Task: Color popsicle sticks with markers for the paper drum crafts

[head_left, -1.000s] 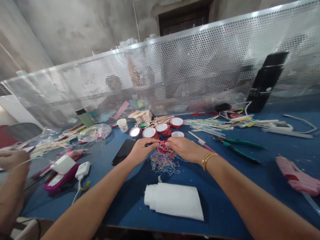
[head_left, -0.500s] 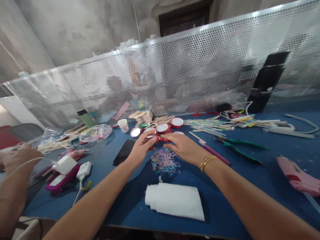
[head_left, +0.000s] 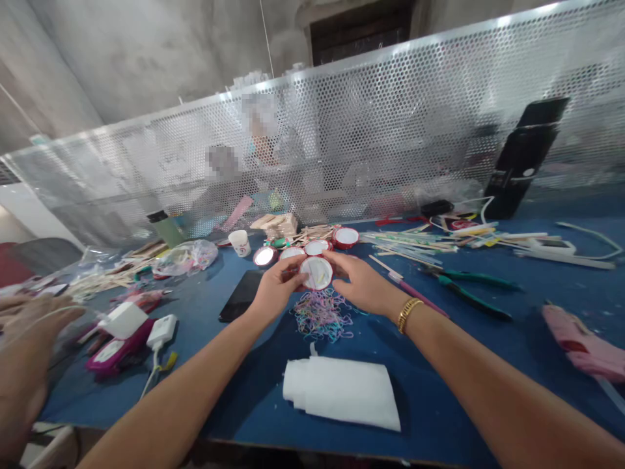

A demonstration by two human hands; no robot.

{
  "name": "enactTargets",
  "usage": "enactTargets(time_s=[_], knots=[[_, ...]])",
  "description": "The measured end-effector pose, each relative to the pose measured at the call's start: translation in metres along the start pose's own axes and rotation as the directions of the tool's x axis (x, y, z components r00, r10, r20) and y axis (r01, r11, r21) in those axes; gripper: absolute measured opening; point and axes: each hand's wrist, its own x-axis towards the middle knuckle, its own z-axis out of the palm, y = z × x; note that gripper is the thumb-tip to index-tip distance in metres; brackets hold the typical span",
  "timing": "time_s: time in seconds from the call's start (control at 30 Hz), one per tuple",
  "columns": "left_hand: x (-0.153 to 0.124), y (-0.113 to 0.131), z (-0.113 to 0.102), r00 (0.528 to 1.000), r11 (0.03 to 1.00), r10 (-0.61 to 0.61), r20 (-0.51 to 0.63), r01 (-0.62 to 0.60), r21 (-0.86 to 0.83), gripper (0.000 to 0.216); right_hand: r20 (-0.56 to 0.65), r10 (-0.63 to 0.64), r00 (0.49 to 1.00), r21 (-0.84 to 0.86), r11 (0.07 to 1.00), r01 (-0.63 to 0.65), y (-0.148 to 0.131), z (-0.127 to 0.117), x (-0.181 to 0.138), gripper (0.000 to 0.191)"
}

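A round jar lid point(head_left: 316, 273) with a red rim and white inside is held tilted up toward me. My left hand point(head_left: 280, 286) grips its left edge between thumb and fingers. On the right edge, my right hand point(head_left: 361, 280) has its fingers and thumb closed round the rim. Small yellowish marks or bits show inside the lid. Several similar red-rimmed lids point(head_left: 346, 238) lie on the table just behind it. Below my hands is a loose heap of pastel rubber bands point(head_left: 323, 316).
A folded white cloth point(head_left: 342, 394) lies nearest me. A black phone point(head_left: 241, 296) is left of my hands; green-handled pliers point(head_left: 473, 293) and a purple stick point(head_left: 422, 299) lie to the right. A paper cup point(head_left: 239, 243) stands behind. Another person's hand point(head_left: 36, 319) is at far left.
The lid has been turned from nearly edge-on so its white inside faces me. My hands have parted slightly to its two sides. The other person's hand at left has shifted.
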Motion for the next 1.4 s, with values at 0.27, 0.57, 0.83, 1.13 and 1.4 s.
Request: enactTargets(time_s=[0.27,0.57,0.83,1.13,1.4], knots=[[0.004,-0.013,-0.006,0.983,0.963,0.176,0.053,-0.184,0.198,0.035,0.057,0.227,0.972,0.209,0.949,-0.234,-0.003,-0.005,0.001,0.028],[-0.009,0.013,-0.004,0.767,0.418,0.562,0.31,-0.587,0.693,0.029,0.061,0.446,0.893,0.466,0.778,-0.421,-0.009,-0.003,0.003,0.019],[-0.011,0.017,0.0,0.707,0.375,0.62,0.34,-0.648,0.663,0.001,-0.017,0.474,0.88,0.494,0.77,-0.405,-0.008,-0.002,0.004,0.017],[-0.023,0.032,0.008,0.623,0.494,0.606,0.496,-0.782,0.379,0.01,-0.16,0.536,0.829,0.504,0.766,-0.398,-0.001,-0.009,0.007,0.014],[-0.014,0.016,0.003,0.807,0.643,0.505,0.306,-0.588,0.49,0.008,-0.181,0.546,0.818,0.501,0.767,-0.402,-0.003,-0.009,0.008,0.012]])
